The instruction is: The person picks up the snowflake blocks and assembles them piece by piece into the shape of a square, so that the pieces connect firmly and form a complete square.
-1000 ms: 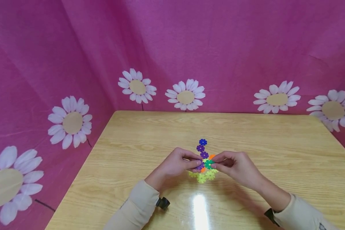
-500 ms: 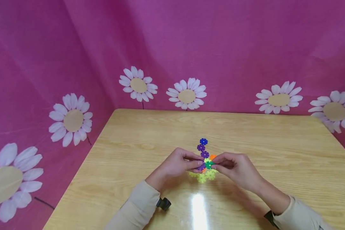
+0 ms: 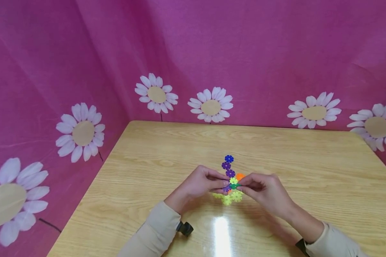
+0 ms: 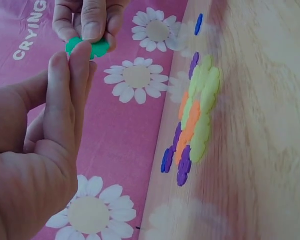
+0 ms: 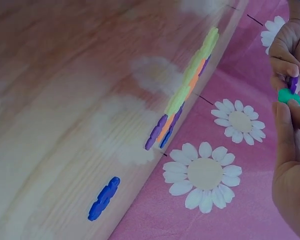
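Observation:
My left hand (image 3: 202, 184) pinches a purple notched flower-shaped disc (image 5: 293, 84) between thumb and fingers. Facing it, my right hand (image 3: 265, 191) pinches a green disc of the same kind (image 3: 234, 186), seen nearly edge-on from the head. The two discs meet at their rims, held above the table in both wrist views. The left fingers hide much of the purple one. Below the hands lies a flat group of such discs: lime-yellow (image 3: 226, 200), orange (image 3: 240, 176) and purple (image 3: 230, 173), partly covered by the hands in the head view.
A wooden table (image 3: 167, 146) carries the discs, with a bright reflection near its front. Pink cloth (image 3: 257, 53) printed with white daisies rises behind and at the left. A loose-looking blue disc (image 5: 104, 198) lies apart from the group in the right wrist view.
The green disc has turned from showing its face to nearly edge-on in my right fingers. Both hands stay close together, the left still on the purple disc. The head view has shifted slightly.

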Demonstrator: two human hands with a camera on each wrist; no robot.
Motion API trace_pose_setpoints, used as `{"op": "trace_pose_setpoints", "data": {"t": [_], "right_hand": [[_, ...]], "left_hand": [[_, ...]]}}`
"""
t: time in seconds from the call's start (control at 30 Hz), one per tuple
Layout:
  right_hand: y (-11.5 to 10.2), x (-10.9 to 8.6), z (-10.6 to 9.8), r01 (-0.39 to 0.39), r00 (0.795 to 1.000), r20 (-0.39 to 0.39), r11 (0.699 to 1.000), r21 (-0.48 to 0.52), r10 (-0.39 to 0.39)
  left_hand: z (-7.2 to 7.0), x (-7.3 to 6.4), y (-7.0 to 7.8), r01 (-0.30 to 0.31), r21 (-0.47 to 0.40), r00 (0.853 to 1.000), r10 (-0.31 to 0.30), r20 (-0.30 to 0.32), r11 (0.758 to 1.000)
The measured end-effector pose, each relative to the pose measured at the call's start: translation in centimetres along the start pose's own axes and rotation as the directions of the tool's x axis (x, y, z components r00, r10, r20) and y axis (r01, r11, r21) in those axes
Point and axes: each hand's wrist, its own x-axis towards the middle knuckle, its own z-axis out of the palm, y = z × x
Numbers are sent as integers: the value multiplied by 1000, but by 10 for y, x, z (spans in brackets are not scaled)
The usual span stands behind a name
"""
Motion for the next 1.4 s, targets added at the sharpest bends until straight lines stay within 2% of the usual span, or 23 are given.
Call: {"op": "trace_pose_setpoints", "data": {"t": [0.17, 0.33, 0.43, 0.57, 0.63, 0.77, 0.87, 0.93, 1.0, 1.03, 1.1, 1.17, 1.23, 1.33, 1.4], "right_hand": [[-2, -1, 5, 52, 998, -30, 999, -10, -53], [-8, 2, 8, 83, 995, -47, 996, -24, -84], [-19, 3, 6, 88, 994, -55, 995, -38, -90], [-19, 3, 2, 117, 990, -65, 991, -71, -121], [-11, 2, 1, 139, 987, -72, 987, -84, -145], [-14, 3, -8, 162, 983, -74, 980, -115, -171], [-12, 2, -24, 117, 991, -43, 979, -165, -126], [-7, 2, -38, 48, 999, 0, 974, -223, -49], [-1, 2, -53, -28, 997, 59, 952, -305, 48], [2, 2, -60, -58, 990, 98, 934, -352, 98], [9, -1, -72, -110, 964, 169, 891, -441, 203], [17, -7, -80, -124, 930, 236, 845, -520, 282], [25, -14, -86, -123, 904, 278, 819, -560, 326], [37, -25, -89, -106, 892, 299, 800, -591, 339], [42, -31, -89, -93, 899, 293, 795, -600, 326]], "left_hand": [[1, 0, 1, 0, -47, 1000, 0, -12, 999], [1, -1, 2, 6, -45, 1000, -7, -22, 999], [1, -2, 2, 12, -39, 999, -14, -34, 999], [2, -2, 3, 6, -38, 999, -8, -48, 999], [2, -2, 4, 7, -37, 999, -9, -49, 999], [0, -1, 6, 8, -37, 998, -10, -64, 999], [-3, 0, 7, 9, -35, 997, -12, -70, 999], [-5, 0, 7, 12, -32, 997, -15, -74, 999], [-8, 0, 9, 32, -29, 996, -34, -80, 999], [-9, 1, 9, 36, -26, 996, -38, -83, 999], [-11, 1, 10, 42, -28, 995, -44, -87, 999], [-13, 2, 11, 51, -26, 994, -54, -91, 998], [-13, 3, 12, 54, -22, 994, -55, -96, 998], [-13, 2, 13, 63, -16, 992, -64, -104, 998], [-12, 1, 13, 64, -12, 993, -65, -98, 998]]}}
